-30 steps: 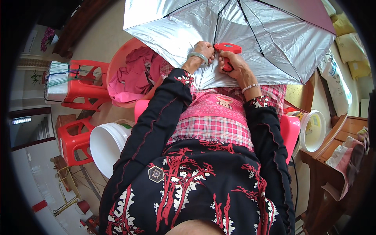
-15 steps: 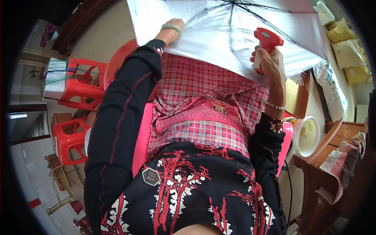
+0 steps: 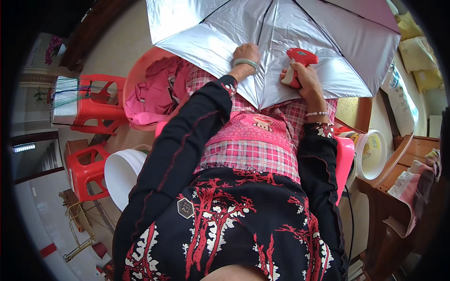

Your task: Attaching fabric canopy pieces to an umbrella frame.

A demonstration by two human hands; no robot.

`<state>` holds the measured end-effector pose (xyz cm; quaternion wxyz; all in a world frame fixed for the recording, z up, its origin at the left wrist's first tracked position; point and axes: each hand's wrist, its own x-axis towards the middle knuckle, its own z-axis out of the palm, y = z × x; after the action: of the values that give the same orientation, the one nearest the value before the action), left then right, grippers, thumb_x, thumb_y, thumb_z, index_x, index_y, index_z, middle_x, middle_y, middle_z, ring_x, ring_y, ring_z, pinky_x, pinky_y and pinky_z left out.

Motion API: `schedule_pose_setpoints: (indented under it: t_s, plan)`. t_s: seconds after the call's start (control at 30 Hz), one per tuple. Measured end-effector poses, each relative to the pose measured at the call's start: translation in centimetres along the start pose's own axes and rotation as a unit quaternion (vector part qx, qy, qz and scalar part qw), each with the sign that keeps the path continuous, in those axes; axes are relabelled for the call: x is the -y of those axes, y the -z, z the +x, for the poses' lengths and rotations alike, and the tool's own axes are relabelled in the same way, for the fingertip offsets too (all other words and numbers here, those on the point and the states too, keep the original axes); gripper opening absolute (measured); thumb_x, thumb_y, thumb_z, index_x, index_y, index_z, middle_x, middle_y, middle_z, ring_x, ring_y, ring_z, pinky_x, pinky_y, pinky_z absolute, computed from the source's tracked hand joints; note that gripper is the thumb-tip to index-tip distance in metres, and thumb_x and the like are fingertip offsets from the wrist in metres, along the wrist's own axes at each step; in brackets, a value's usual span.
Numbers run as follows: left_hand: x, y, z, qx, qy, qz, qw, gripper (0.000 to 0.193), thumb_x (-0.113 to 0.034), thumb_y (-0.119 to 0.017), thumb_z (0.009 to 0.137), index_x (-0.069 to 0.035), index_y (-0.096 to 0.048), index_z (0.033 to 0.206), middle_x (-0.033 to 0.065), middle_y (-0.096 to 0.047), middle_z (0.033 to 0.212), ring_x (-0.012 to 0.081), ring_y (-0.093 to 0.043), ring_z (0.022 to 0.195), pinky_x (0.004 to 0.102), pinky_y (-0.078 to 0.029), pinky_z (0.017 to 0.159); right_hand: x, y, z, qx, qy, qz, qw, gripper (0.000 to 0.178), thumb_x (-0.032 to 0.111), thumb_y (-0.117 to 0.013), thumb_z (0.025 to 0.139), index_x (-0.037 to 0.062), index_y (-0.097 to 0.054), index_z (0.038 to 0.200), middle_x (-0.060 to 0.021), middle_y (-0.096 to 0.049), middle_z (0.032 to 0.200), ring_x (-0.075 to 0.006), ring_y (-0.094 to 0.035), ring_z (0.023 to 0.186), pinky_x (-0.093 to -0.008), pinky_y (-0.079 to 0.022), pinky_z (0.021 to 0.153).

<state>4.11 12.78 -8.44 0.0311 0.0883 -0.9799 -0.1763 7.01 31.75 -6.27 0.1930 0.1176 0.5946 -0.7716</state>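
Note:
A spread umbrella (image 3: 225,40) with silver lining and dark ribs lies across my lap, one pointed edge toward me. My left hand (image 3: 247,54) is closed on its fabric beside a rib near that point; the fingertips are hidden. In my right hand (image 3: 307,79) is a red and white pistol-shaped tool, which looks like a tagging gun (image 3: 303,57). The fingers wrap its grip, and it is held over the silver lining, right of my left hand. Beneath the umbrella is a pink checked apron (image 3: 248,152) on my lap.
To the left are a red basin (image 3: 136,70) with pink cloth (image 3: 157,89), red stools (image 3: 96,105) and a white bucket (image 3: 123,173). A pale tub (image 3: 374,157) and a wooden cabinet (image 3: 391,182) with cloths on it stand to the right. White and yellow sacks (image 3: 417,58) lie farther back.
The umbrella has shifted and turned, its point now nearer my lap. My left hand has moved right and closer. My right hand has brought the tagging gun left and lower. The pink cloth has come into view.

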Motion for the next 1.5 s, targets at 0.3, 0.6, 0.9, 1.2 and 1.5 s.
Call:
schedule_pose_setpoints:
  t_s: [0.3, 0.6, 0.9, 1.2, 1.5]
  plan:
    - [-1.9, -4.8, 0.3, -0.012, 0.049, -0.127, 0.991, 0.022, -0.014, -0.049, 0.075, 0.000, -0.065, 0.079, 0.0238, -0.062, 0.082, 0.0353, -0.062, 0.081, 0.0390, -0.050, 0.072, -1.5, -1.4, 0.1, 0.046, 0.007, -0.074, 0.996, 0.022, 0.013, -0.052, 0.078, -0.0054, -0.051, 0.090, -0.0128, -0.059, 0.073, -0.0218, -0.061, 0.061, -0.0301, -0.051, 0.054]
    - [0.1, -7.0, 0.6, 0.041, 0.108, -0.388, 0.914, 0.018, -0.009, -0.051, 0.074, 0.004, -0.063, 0.080, 0.0211, -0.062, 0.070, 0.0295, -0.064, 0.064, 0.0357, -0.052, 0.062, -2.7, -4.1, 0.8, -0.019, 0.000, -0.068, 0.997, 0.017, 0.008, -0.050, 0.075, -0.0071, -0.053, 0.083, -0.0120, -0.057, 0.070, -0.0199, -0.060, 0.057, -0.0296, -0.049, 0.049]
    - [-1.7, -2.8, -2.0, 0.079, 0.173, -0.514, 0.837, 0.014, -0.003, -0.048, 0.078, 0.005, -0.059, 0.077, 0.0136, -0.060, 0.059, 0.0227, -0.061, 0.046, 0.0325, -0.050, 0.038, -1.6, -3.0, 0.7, 0.067, -0.093, 0.114, 0.987, 0.024, 0.007, -0.047, 0.078, -0.0069, -0.045, 0.097, -0.0160, -0.058, 0.077, -0.0267, -0.061, 0.060, -0.0382, -0.053, 0.053]
    - [-1.1, -3.7, -1.9, 0.080, 0.134, -0.548, 0.822, 0.013, -0.003, -0.046, 0.079, 0.006, -0.055, 0.077, 0.0145, -0.059, 0.057, 0.0248, -0.062, 0.048, 0.0335, -0.049, 0.037, -2.6, -3.0, 1.4, 0.038, -0.107, 0.092, 0.989, 0.027, 0.010, -0.043, 0.080, -0.0036, -0.042, 0.103, -0.0186, -0.058, 0.085, -0.0309, -0.062, 0.071, -0.0464, -0.053, 0.064]
    - [-1.2, -3.0, -2.0, 0.105, 0.167, -0.565, 0.801, 0.015, -0.004, -0.046, 0.081, 0.006, -0.056, 0.078, 0.0138, -0.058, 0.059, 0.0211, -0.058, 0.044, 0.0307, -0.048, 0.037, -2.1, -2.7, 0.7, 0.071, -0.122, 0.102, 0.985, 0.028, 0.013, -0.045, 0.081, -0.0016, -0.043, 0.105, -0.0169, -0.059, 0.086, -0.0293, -0.062, 0.074, -0.0466, -0.052, 0.067]
